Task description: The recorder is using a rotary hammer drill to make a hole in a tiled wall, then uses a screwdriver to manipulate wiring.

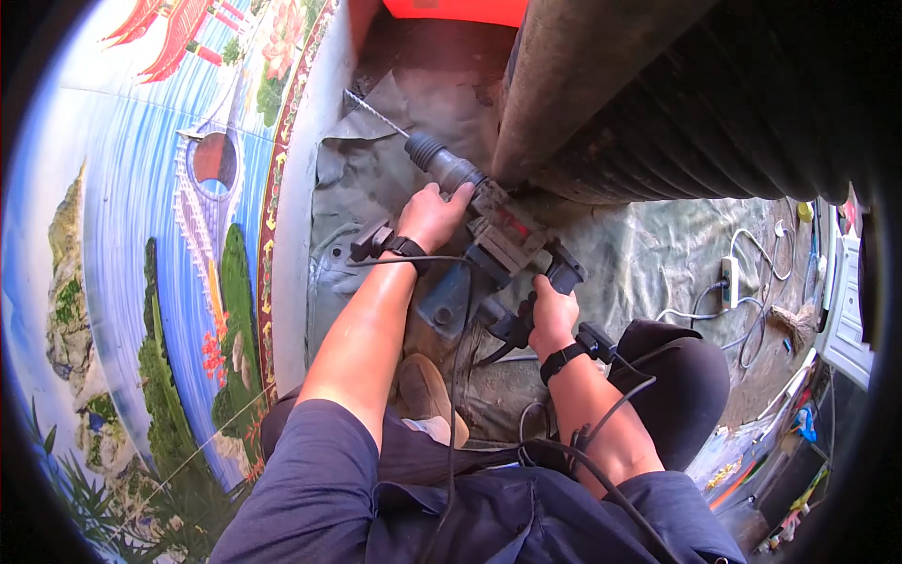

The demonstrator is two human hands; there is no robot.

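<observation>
A dark grey rotary hammer drill point(507, 230) is held in both my hands, its body slanting up and to the left. My left hand point(434, 218) is closed around its front part, just behind the black ribbed chuck collar point(425, 150). My right hand point(552, 312) grips its rear handle. From the chuck a long spiral drill bit point(378, 114) runs toward the white base of the wall point(324, 103). Its tip is at or very near that base; I cannot tell if it touches. A blue metal piece point(444, 299) lies below the drill.
A painted tile wall point(211, 282) stands along my left. Greenish sheeting point(648, 254) covers the floor. A thick pipe point(583, 75) and dark ribbed surface rise ahead right. At right lie a white power strip point(729, 282), looping cables and clutter. My shoe point(425, 387) is below the drill.
</observation>
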